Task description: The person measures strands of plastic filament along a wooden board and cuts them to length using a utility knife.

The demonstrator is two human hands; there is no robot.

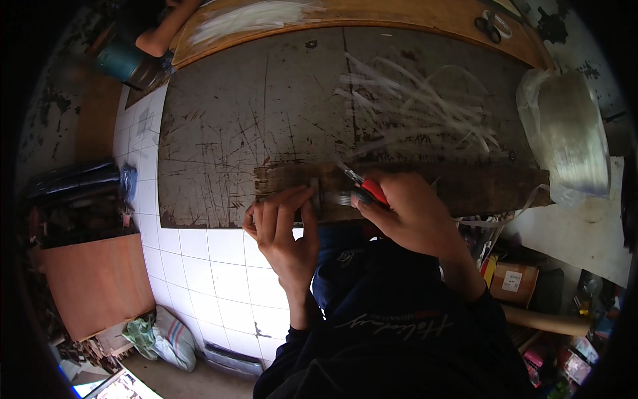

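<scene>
Over plank (488,181), right hand (413,207) clasps half-hidden red tool (375,191); left hand (282,229): grip unclear.

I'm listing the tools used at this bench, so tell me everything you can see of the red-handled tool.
The red-handled tool has a bright red grip with darker parts and a slim, metallic-looking grey front end. It is held over the wooden plank, pointing away from the person and leftward. The right hand wraps its handle, hiding the rear. Whether its tip touches anything is too small to tell.
</scene>
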